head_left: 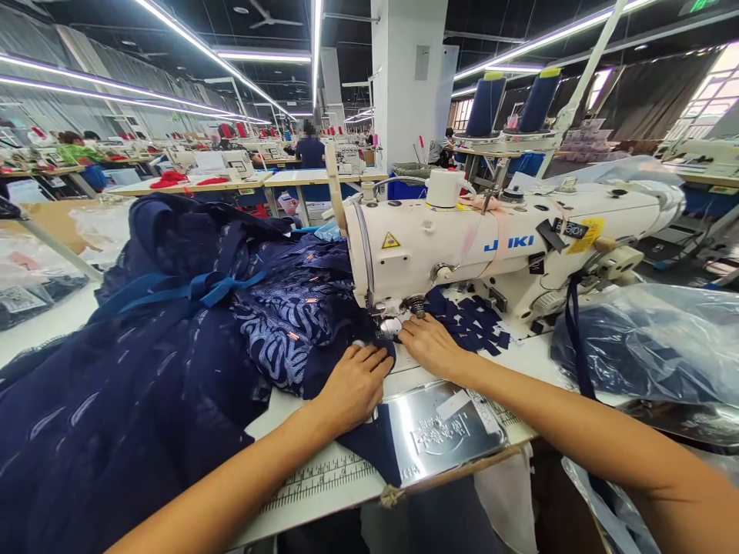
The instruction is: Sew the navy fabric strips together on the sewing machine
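A large navy garment [190,369] with pale blue leaf-like patterning and a blue tied ribbon [202,288] lies across the left of the sewing table. Its edge runs up to the needle area of a white sewing machine [404,246]. My left hand [359,385] is bent over this edge, fingers pressed together on the cloth, just left of the presser foot. At the right of the foot is my right hand [430,346], with its fingers drawn together close to the needle area. Whatever lies under those fingertips is hidden.
Small navy fabric pieces [470,319] are scattered behind my right hand. A shiny metal plate [444,431] and a printed ruler scale [320,481] are at the table's front. A clear plastic bag [652,338] of dark cloth sits at right. Thread cones [485,104] stand behind.
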Demonstrator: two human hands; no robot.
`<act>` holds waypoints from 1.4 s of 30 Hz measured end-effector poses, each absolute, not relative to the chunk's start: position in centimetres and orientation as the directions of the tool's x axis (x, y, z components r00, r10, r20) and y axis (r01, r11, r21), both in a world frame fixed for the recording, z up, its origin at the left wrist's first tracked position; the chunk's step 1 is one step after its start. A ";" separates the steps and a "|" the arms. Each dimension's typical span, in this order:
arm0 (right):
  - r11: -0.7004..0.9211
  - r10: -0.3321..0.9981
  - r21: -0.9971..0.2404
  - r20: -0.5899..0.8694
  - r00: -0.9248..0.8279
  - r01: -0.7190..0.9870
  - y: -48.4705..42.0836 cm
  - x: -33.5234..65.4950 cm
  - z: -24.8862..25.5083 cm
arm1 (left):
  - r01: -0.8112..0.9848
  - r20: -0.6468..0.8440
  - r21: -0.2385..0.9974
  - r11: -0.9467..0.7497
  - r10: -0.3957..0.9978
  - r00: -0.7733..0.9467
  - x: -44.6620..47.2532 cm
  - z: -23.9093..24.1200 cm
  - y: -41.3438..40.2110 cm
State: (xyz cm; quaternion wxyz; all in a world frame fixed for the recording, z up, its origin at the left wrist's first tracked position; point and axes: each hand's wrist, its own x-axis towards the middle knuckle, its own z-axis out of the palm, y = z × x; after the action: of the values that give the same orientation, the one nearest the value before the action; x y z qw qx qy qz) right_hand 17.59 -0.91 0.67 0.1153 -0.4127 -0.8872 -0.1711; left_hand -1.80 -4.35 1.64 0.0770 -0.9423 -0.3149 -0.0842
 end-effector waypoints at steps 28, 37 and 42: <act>0.808 0.579 -0.143 0.369 -0.727 0.572 0.8 17.0 0.3 | 0.602 0.146 -0.157 -0.783 0.585 0.798 -1.1 1.5 -3.8; 0.745 0.594 0.229 0.201 -0.779 0.627 -1.9 16.7 1.9 | 0.572 0.159 -0.098 -0.814 0.555 0.816 -2.9 4.2 -2.4; 0.791 0.527 0.241 0.201 -0.826 0.563 0.0 17.1 1.4 | 0.637 0.079 0.006 -0.771 0.635 0.768 -3.9 4.1 -1.0</act>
State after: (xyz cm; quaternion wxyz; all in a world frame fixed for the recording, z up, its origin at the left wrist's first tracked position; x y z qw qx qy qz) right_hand 17.06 0.02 1.36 0.0618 -0.2885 -0.9442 -0.1462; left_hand -3.86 -1.01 4.11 0.0104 -0.9403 -0.3381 -0.0380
